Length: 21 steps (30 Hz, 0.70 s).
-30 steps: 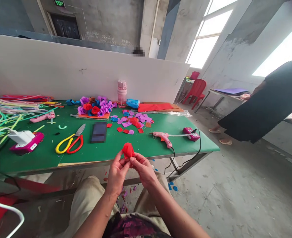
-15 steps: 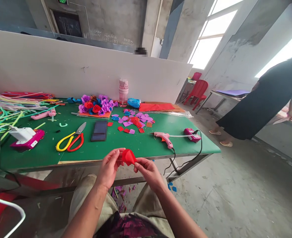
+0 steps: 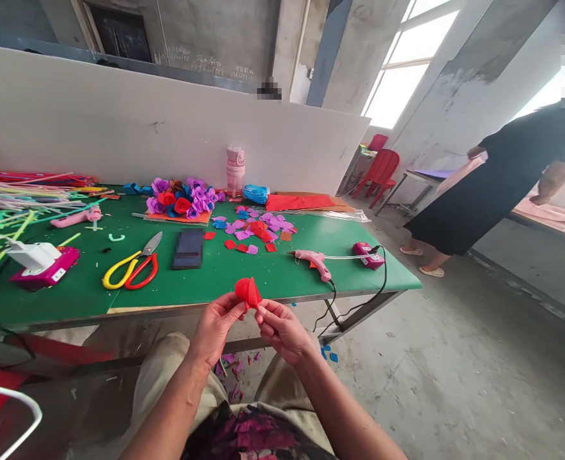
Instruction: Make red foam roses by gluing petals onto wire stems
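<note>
A red paper flower [image 3: 248,292] with curled petals is held up just off the front edge of the green table [image 3: 244,271]. My left hand [image 3: 220,322] pinches it low on its left side. From the right, my right hand [image 3: 277,324] grips its base between thumb and fingers. Beyond the hands lie loose petals [image 3: 277,222] in purple, red and blue. A pink glue gun [image 3: 314,260] rests to their right, and scissors [image 3: 139,263] with yellow and red handles lie to the left beside a dark phone [image 3: 188,248].
Finished paper flowers [image 3: 183,203] sit at the back near a pink bottle [image 3: 235,171]. Bundled coloured sticks [image 3: 28,191] cover the left end, with a second glue gun [image 3: 77,218] and a power strip [image 3: 47,263]. A person in dark clothes [image 3: 493,185] stands at the right.
My left fingers have shifted down toward the flower's base, and the flower has turned slightly and risen a little. The person at the right has moved an arm. The camera view has shifted slightly.
</note>
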{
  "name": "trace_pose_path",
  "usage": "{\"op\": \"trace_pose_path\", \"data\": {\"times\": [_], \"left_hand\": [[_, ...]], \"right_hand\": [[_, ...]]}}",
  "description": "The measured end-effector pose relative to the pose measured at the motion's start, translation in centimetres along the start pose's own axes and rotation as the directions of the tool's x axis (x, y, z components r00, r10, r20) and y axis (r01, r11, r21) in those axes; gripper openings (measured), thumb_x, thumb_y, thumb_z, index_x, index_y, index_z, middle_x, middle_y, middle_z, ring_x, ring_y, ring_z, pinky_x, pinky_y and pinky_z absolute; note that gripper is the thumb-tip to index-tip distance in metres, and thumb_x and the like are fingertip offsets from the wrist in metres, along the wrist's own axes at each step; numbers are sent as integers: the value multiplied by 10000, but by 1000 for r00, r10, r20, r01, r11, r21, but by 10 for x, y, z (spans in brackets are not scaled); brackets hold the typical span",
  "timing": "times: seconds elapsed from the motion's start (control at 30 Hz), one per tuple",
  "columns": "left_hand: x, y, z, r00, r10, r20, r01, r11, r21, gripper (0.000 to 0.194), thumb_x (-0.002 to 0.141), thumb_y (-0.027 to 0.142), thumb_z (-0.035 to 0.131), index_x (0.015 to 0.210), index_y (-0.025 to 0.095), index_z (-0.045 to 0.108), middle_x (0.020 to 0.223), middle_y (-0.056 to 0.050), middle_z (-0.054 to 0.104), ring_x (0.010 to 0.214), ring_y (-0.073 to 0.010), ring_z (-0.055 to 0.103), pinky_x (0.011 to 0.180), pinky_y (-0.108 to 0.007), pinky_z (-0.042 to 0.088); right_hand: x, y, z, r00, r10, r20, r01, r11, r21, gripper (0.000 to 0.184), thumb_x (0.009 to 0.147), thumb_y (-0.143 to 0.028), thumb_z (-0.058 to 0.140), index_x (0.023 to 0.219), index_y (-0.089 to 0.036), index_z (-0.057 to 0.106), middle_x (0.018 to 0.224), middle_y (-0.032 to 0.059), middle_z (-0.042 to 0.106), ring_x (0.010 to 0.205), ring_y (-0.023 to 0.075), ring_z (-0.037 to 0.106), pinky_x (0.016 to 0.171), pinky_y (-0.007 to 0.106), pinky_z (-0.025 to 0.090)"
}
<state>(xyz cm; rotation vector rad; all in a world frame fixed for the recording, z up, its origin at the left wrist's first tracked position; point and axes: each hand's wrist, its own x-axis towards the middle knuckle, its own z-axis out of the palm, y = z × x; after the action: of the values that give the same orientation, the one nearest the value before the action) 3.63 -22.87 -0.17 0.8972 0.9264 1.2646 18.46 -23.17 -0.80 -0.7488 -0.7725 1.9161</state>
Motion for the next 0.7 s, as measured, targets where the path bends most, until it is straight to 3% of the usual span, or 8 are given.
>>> {"op": "trace_pose_path", "data": {"times": [0.2,0.5,0.7], "left_hand": [[0,1,-2,1000,-5,16,5,1000,-5,275,667,272,738,928,188,715,924,-55,708,817,-158,584,746,-245,415],[4,-3,-3,1000,-5,16,6,1000,-22,265,664,255,745,916,182,710,902,-42,710,747,-131,563,719,-240,418],[6,-8,-4,1000,-14,-3,14,999,-31,305,665,255,748,958,190,699,870,-25,695,710,-97,526,680,-204,398]], "right_hand": [[0,0,1,999,38,15,-39,997,60,219,694,-304,735,760,-152,592,631,-41,526,399,-5,234,353,139,126],[2,-2,5,997,74,23,-77,991,108,222,674,-269,751,770,-138,599,617,-41,528,388,-18,234,349,130,94],[2,-1,8,998,59,3,-59,997,54,266,663,-316,755,749,-138,577,616,-46,523,383,-16,257,349,141,101]]}}
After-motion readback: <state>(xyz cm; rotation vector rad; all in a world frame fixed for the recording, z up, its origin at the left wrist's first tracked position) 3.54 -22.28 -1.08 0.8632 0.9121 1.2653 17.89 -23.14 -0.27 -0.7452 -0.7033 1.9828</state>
